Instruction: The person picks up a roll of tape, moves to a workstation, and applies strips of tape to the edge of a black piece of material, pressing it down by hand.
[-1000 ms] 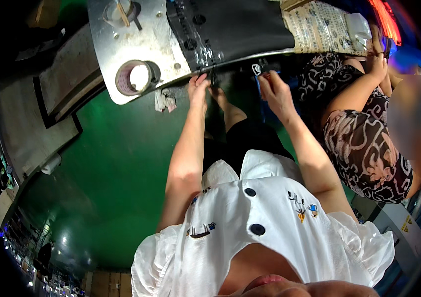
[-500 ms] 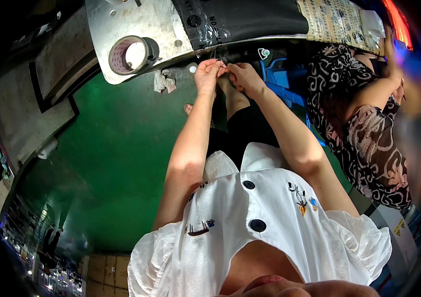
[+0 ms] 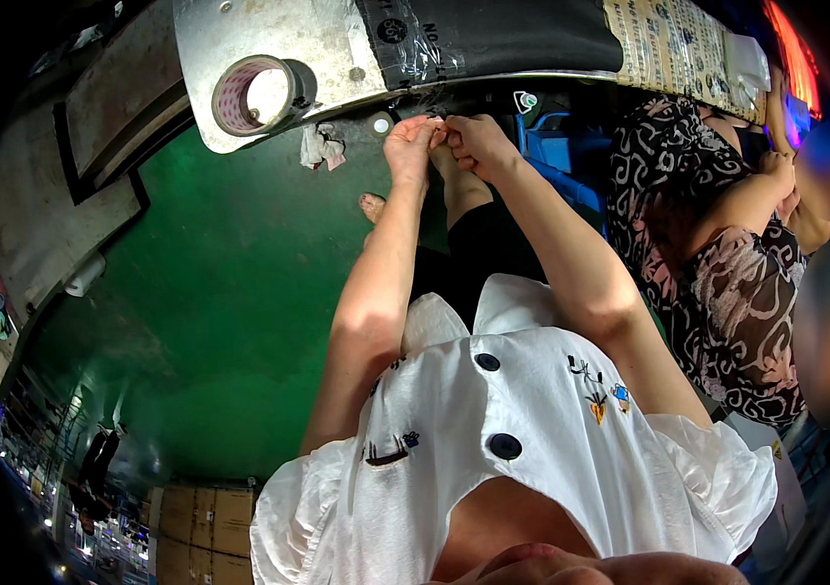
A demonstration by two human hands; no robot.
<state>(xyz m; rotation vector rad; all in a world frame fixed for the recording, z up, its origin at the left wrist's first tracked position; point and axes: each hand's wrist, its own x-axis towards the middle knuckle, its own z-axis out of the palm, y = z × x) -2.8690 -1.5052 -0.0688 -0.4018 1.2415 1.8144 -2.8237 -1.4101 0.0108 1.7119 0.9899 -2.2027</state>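
Grey metal worktable [image 3: 269, 29] carries a roll of tape [image 3: 254, 95] near its front edge. Just under this edge the left hand [image 3: 408, 148] and the right hand [image 3: 478, 144] meet, fingertips pinched together on something too small to tell. A crumpled white scrap [image 3: 320, 146] hangs close beside the left hand.

Glossy green floor [image 3: 191, 322] reflecting overhead light. Metal worktable [image 3: 269, 29] along the upper edge, its right part covered by black sheet [image 3: 522, 29]. Grey bench [image 3: 54, 195] at left. Cardboard boxes [image 3: 195, 522] at lower left. Blue crate [image 3: 556, 161] beneath the worktable. Red glow [image 3: 793, 54] at upper right.
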